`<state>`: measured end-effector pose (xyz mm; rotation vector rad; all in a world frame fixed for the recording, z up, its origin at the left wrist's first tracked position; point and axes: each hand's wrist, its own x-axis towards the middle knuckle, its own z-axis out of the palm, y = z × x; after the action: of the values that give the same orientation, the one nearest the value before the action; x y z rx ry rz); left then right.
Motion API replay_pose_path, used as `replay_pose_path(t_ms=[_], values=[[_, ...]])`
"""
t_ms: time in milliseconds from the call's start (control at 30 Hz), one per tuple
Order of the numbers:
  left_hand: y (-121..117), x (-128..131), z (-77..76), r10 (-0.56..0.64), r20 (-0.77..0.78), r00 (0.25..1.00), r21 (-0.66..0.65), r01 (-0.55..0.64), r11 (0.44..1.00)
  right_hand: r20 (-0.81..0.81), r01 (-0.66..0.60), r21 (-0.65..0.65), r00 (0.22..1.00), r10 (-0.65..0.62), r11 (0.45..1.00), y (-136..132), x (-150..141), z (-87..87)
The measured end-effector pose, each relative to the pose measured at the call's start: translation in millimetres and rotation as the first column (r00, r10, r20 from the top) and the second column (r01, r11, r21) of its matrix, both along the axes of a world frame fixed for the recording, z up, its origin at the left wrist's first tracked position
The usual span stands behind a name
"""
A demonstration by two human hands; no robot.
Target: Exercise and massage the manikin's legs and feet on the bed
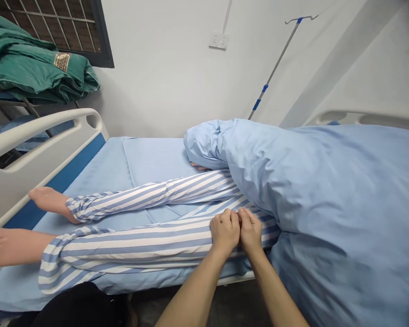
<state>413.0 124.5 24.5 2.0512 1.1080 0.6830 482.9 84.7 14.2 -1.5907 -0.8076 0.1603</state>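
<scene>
A figure in blue-and-white striped pyjama trousers [146, 240] lies on a hospital bed, bare feet [10, 245] toward the footboard on the left. A light blue quilt [327, 181] covers the upper body. My left hand [225, 231] and my right hand [250, 231] rest side by side on the near thigh, just at the quilt's edge. Both hands are closed, fingers curled and pressed onto the striped cloth. Whether they pinch the fabric is hidden.
White footboard [37, 145] with blue panel at left. Light blue sheet [150, 159] covers the mattress. Folded green blankets [30, 68] lie on a rack at the back left. An IV pole [276, 66] leans by the wall. A dark object [78, 304] sits below the bed edge.
</scene>
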Motion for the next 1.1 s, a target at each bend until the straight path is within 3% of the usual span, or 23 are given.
replay_pose_path(t_ms=[133,233,367,500,667,767,900,1100], values=[[0,-2,-4.3,-0.043,-0.009,0.999,0.033,0.044,0.999,0.246,-0.006,-0.15,0.968,0.043,0.989,-8,5,13.3],[3,-3,-5.0,-0.063,0.027,0.998,0.025,0.062,0.998,0.316,0.068,-0.15,0.949,-0.017,0.986,-11,8,9.4],[7,1,0.5,-0.073,0.131,0.989,-0.056,0.081,0.995,0.29,0.109,-0.121,0.954,-0.07,0.987,-10,10,-5.1],[7,9,8.4,-0.021,0.243,0.97,-0.108,0.049,0.993,0.189,0.059,-0.06,0.981,-0.047,0.996,-12,13,-9.1],[-2,17,1.4,-0.097,0.112,0.989,-0.003,0.098,0.995,0.09,0.074,-0.004,0.993,-0.073,0.997,-12,17,-1.8],[-5,18,-2.8,-0.047,0.04,0.998,0.026,0.046,0.999,0.119,0.038,-0.081,0.993,-0.028,0.996,-16,23,9.8],[-5,14,-1.8,-0.064,0.049,0.997,0.032,0.062,0.998,0.273,0.166,-0.164,0.955,-0.117,0.972,-22,38,18.8],[-3,12,-3.5,-0.105,0.14,0.985,-0.022,0.109,0.994,0.39,0.396,-0.173,0.869,-0.306,0.902,-14,45,-1.1]])
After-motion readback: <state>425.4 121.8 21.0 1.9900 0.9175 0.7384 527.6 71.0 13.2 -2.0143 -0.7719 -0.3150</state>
